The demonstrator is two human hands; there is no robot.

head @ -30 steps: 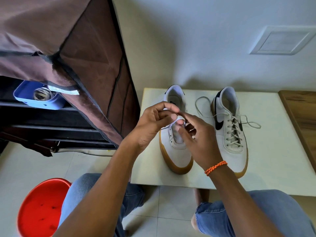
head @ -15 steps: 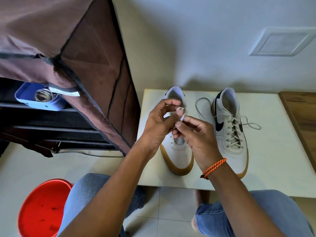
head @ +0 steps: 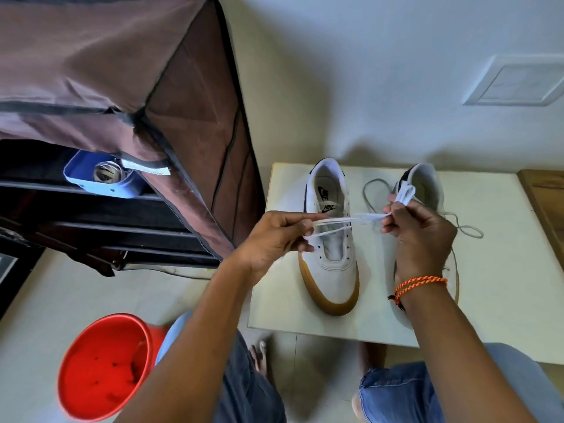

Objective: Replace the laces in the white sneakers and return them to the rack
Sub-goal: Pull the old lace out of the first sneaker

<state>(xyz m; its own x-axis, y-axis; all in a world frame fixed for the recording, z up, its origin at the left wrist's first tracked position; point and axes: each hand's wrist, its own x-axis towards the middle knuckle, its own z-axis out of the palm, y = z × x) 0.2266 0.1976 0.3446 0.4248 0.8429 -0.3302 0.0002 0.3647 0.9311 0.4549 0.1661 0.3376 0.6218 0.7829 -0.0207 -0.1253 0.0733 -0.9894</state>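
Two white sneakers with gum soles stand on a low cream table [head: 500, 300]. The left sneaker [head: 332, 270] has bare eyelets and no lace. The right sneaker [head: 427, 184] is mostly behind my right hand; its old grey lace [head: 467, 232] trails loose on the table. A new white lace [head: 354, 221] stretches above the left sneaker between my hands. My left hand [head: 280, 236] pinches its loose strands. My right hand [head: 418, 230] grips the bundled rest, whose loops stick up above the fingers.
The brown fabric shoe rack [head: 128, 87] stands open at the left, with a blue tub [head: 100, 178] on a shelf. A red bucket [head: 103, 367] sits on the floor by my left knee. A wooden surface [head: 546, 203] adjoins the table at the right.
My hands were together over the left sneaker with the lace bunched; they have drawn apart sideways, pulling the white lace out into a stretched length.
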